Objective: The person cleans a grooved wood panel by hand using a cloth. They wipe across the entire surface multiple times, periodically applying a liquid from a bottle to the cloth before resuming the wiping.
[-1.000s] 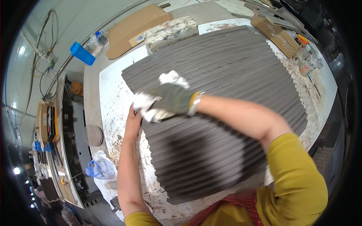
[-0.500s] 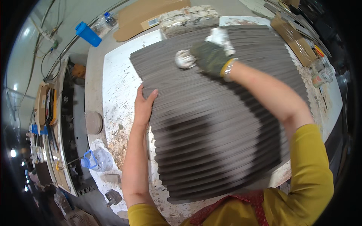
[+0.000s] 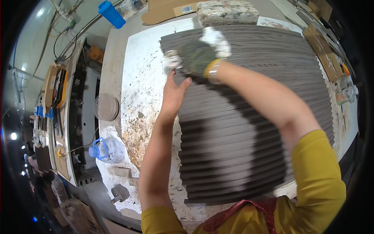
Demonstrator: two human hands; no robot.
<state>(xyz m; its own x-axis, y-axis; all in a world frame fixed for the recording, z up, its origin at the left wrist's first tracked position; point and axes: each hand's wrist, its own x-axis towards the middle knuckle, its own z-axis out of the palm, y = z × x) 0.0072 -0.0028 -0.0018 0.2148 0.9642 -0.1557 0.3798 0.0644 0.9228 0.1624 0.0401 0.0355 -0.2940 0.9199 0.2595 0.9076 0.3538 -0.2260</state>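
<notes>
A large panel of grey-brown wood-grain strips (image 3: 233,134), stepped along its side edges, lies in front of me. My left hand (image 3: 174,93), bare, rests at the panel's left edge with thumb and fingers apart, the thumb over the strips. In a dark green glove with a yellow cuff, my right hand (image 3: 196,58) is closed around a crumpled white cloth (image 3: 216,42), which sticks out on both sides of the glove. That hand lies over the panel's far left corner, just beyond my left fingertips. Motion blurs the glove, and its fingers do not show clearly.
Under the panel is a stained white board (image 3: 136,78). A paint-spattered block (image 3: 228,15) stands behind it, near a blue cup (image 3: 112,15). To the left are a round container (image 3: 106,107) and a plastic jug (image 3: 111,150). A taped cardboard length (image 3: 323,50) lies far right.
My gloved right hand has swept the cloth left across the panel, coming close to my left hand. The whole view has shifted, and my left hand stays at the panel's edge.
</notes>
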